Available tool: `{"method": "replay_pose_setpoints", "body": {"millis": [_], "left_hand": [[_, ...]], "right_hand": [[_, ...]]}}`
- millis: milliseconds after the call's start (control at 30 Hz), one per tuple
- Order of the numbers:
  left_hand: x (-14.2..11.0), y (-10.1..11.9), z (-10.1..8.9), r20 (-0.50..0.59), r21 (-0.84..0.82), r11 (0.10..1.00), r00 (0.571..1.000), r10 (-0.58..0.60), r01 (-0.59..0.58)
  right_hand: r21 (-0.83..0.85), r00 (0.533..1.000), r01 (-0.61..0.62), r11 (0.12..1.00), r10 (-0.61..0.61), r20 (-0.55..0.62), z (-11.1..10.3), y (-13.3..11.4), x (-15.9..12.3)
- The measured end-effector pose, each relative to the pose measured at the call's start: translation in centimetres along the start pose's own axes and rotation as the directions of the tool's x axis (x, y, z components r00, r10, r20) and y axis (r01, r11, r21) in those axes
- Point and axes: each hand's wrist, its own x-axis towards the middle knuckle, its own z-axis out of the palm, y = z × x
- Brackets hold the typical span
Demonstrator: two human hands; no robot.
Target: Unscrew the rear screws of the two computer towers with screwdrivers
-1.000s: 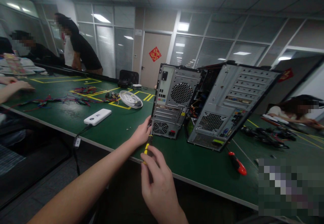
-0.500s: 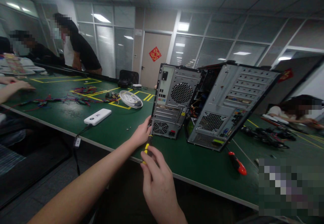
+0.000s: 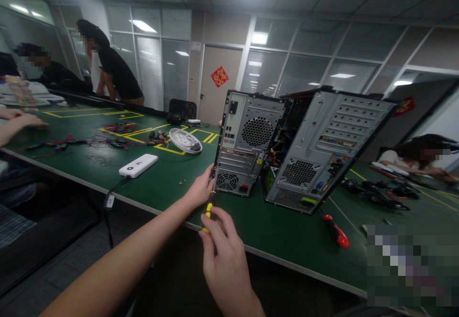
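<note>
My right hand (image 3: 227, 259) pinches the yellow-and-black handle of a screwdriver (image 3: 208, 213). The shaft points up and away, toward the lower left edge of the nearer computer case (image 3: 241, 164); whether its tip touches a screw is too small to tell. Against that same edge my left hand (image 3: 201, 189) is closed on the case, its fingertips partly hidden by the side. The case stands upright with its back panel facing me. Right of it leans a second computer case (image 3: 308, 164), tilted to the right. A few tiny screws (image 3: 182, 182) lie left of my left hand.
A red-and-black screwdriver (image 3: 336, 231) lies right of the cases, near black cables (image 3: 380, 193). On the left are a white power bank (image 3: 138, 165) with a cable over the table edge, a white round dish (image 3: 185, 140) and tangled wires (image 3: 68, 143). Other people sit and stand around.
My right hand and the screwdriver have shifted very slightly; my left hand and both cases stay put. The standing person at the back left has moved the head a little.
</note>
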Motion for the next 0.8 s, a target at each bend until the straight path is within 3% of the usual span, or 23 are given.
{"method": "replay_pose_setpoints", "body": {"millis": [800], "left_hand": [[-0.02, -0.20, 0.05, -0.014, -0.027, 1.000, 1.000, 0.006, -0.006]], "right_hand": [[0.034, 0.999, -0.022, 0.999, 0.023, -0.026, -0.10, -0.15, 0.25]]}}
